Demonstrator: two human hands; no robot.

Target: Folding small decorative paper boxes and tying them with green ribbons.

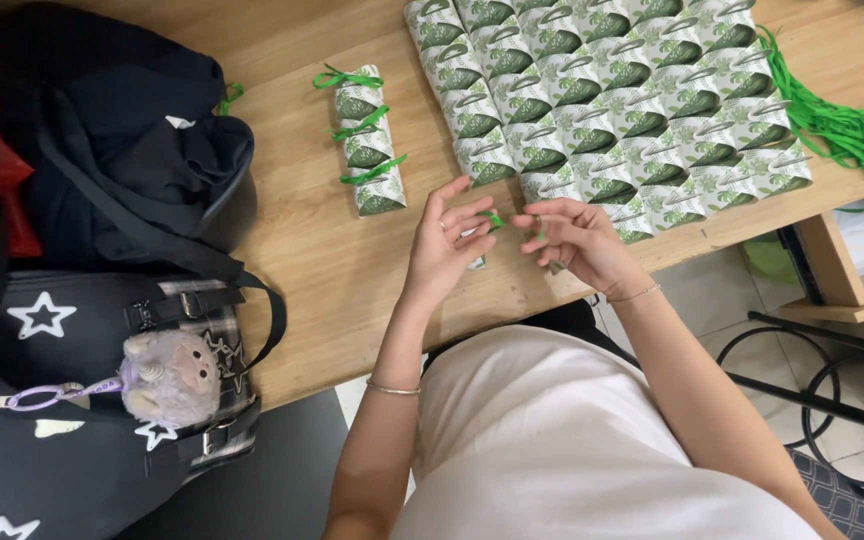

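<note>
From the head camera I look down at a wooden desk (352, 270) where my left hand (449, 245) and right hand (572, 240) meet just above the near edge, pinching a short green ribbon (494, 217) between thumb and fingertips. Both hands are curled nearly closed around the ribbon, the other fingers fanned loose. A small white-and-green paper packet (476, 262) peeks out under the left hand; most of it is hidden, so I cannot tell how the ribbon sits on it.

By my reading, the work is at an early stage. A short column of 3 tied packets (369, 150) lies to the left, each crossed by a green bow. To the right, a large block of untied packets (612, 100) lies in overlapping rows, white with a dark green leaf print and no ribbon on them. A loose heap of green ribbons (852, 130) trails over the desk's far right corner.

A dark bag (132, 170) and a black star-print bag (62, 400) with a small plush charm (170, 378) crowd the left side.
</note>
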